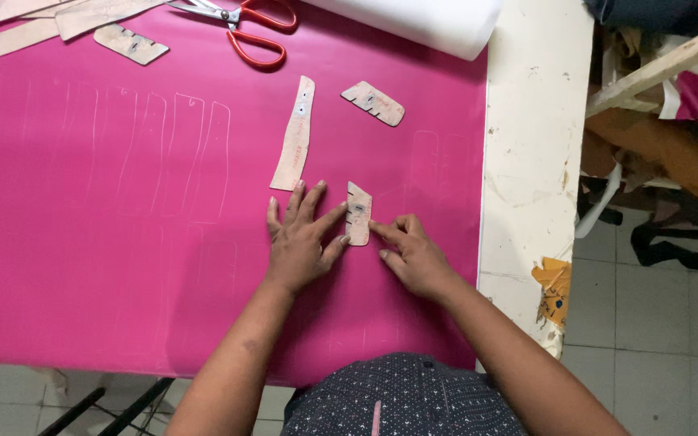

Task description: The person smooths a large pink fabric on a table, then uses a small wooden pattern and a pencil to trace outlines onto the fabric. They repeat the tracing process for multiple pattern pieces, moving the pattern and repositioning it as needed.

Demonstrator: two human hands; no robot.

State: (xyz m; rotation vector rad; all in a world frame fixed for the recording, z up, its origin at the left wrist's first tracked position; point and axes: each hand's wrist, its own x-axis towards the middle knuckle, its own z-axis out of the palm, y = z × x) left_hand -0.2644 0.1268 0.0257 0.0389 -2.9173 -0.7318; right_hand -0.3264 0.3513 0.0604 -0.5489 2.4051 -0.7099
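- Several tan card strips (50, 24) lie far up and to the left of the left hand, cut off by the top edge, so their full shapes cannot be made out.
- Red-handled scissors (244, 24) rest well above the left hand; the blade tips run out of view at the top.
- Faint chalk outlines (163, 153) show on the pink sheet (82, 266) to the left of the left hand; the lines are thin and hard to follow.
- The left hand (300, 242) lies flat on the sheet, fingers spread, with the index finger and thumb touching the left edge of the small card template (358, 213).
- A long curved template (295, 135) lies just beyond the left hand's fingertips; whether they touch it cannot be told.
- The small card template sits between the two hands, upright on the sheet, its marks too small to read.
- Another short notched template (373, 102) lies well above both hands.
- The right hand (414, 254) is half curled, its index fingertip pressing the template's right edge; its remaining fingers are tucked under and hidden.
- A white roll (422, 20) is cut off at the top, above the right hand.
- The white table edge (527, 161) runs to the right of the right hand, with a jumble of scraps (664, 137) past it that is hard to sort out.
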